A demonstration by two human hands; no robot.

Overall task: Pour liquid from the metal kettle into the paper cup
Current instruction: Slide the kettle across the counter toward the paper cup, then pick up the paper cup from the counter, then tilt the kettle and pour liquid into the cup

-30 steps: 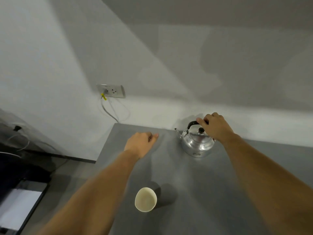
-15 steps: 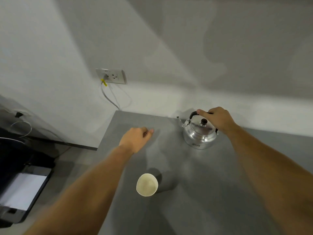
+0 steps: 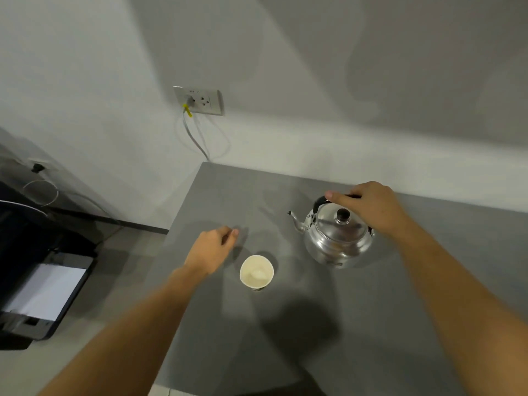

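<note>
Metal kettle (image 3: 337, 238) upright on the grey table (image 3: 371, 324), not tipped: pour not started.
Right hand (image 3: 368, 207) is wrapped over the kettle's black handle (image 3: 317, 203), fingers curled round it; whether the base has left the table I can't tell. Paper cup (image 3: 256, 272) stands upright near the kettle, on its spout side, well apart from it; inside pale, contents unclear. Left hand (image 3: 210, 250) sits just beside the cup on the side away from the kettle, loosely curled, holding nothing, not touching the cup. Left to do: lift, carry over, tilt.
</note>
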